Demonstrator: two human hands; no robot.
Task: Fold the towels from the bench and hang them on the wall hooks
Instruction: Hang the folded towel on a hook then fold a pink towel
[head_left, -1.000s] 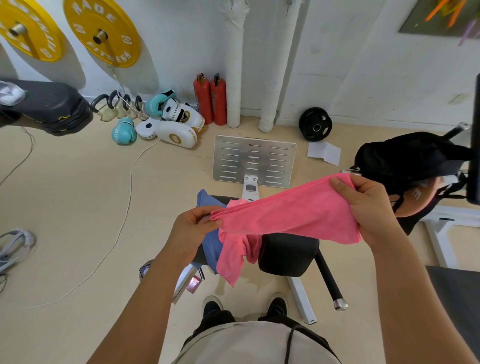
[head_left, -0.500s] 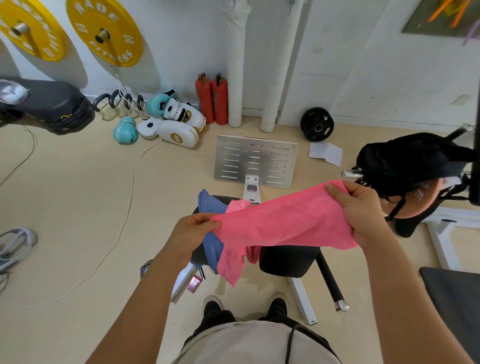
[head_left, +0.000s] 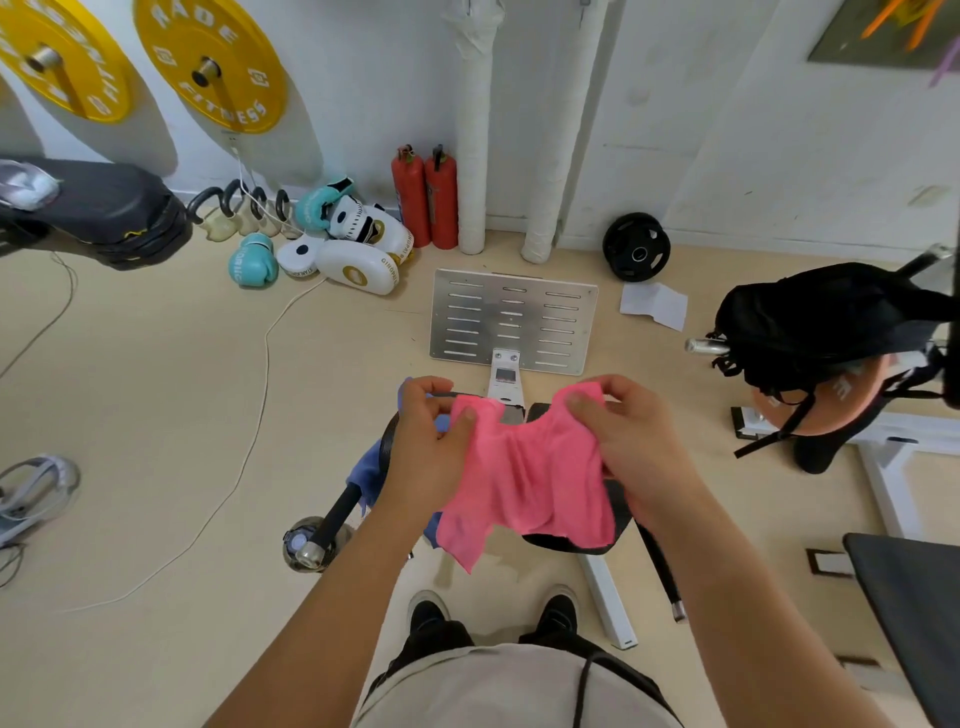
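Note:
A pink towel (head_left: 530, 478) hangs slack between both hands above the black bench seat (head_left: 571, 543). My left hand (head_left: 426, 447) pinches its upper left corner; my right hand (head_left: 631, 447) pinches the upper right corner. The cloth sags in folds between them, with one tail drooping at the lower left. A blue towel (head_left: 366, 470) lies on the bench's left side, mostly hidden behind my left hand. No wall hooks are in view.
A metal footplate (head_left: 514, 322) lies on the floor beyond the bench. Boxing gloves and pads (head_left: 332, 244), two red extinguishers (head_left: 426, 200) and a black weight plate (head_left: 636, 247) line the wall. A black bag (head_left: 821, 322) sits at the right; a white cable (head_left: 260, 395) crosses the floor.
Both hands have come much closer together, so the towel that was stretched wide now sags bunched between them. The right hand moved left and down.

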